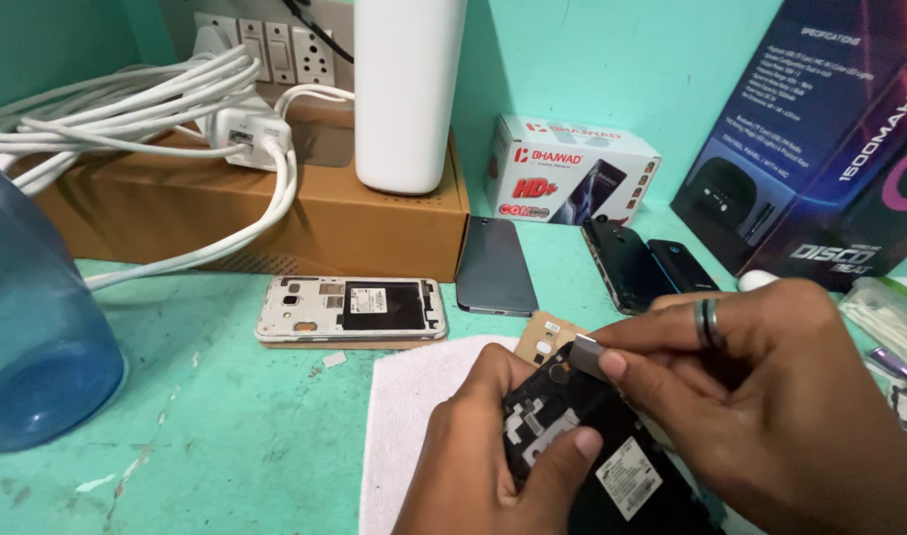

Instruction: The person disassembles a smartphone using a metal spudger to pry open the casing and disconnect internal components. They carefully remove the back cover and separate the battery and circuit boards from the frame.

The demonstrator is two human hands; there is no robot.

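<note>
While our left hand (483, 451) curls closed around the black opened phone with its back cover off (597, 446), thumb pressed on its inner frame, we hold it over the white cloth (414, 416) on the worn turquoise table (225, 436). Our right hand (760, 386), a dark ring on one finger, pinches a small silvery metal piece (584, 355) between thumb and forefinger at the phone's upper edge. At our left stands a translucent blue plastic water jug (37, 327); whether it holds anything we cannot tell. The long brown cardboard box (275, 213) is shut and carries a white charger with thick white cables (245, 129) and a tall white cylinder (409, 89). In front of it lies a white phone with its back removed (349, 309), and beside that a grey phone back panel (495, 266).
</note>
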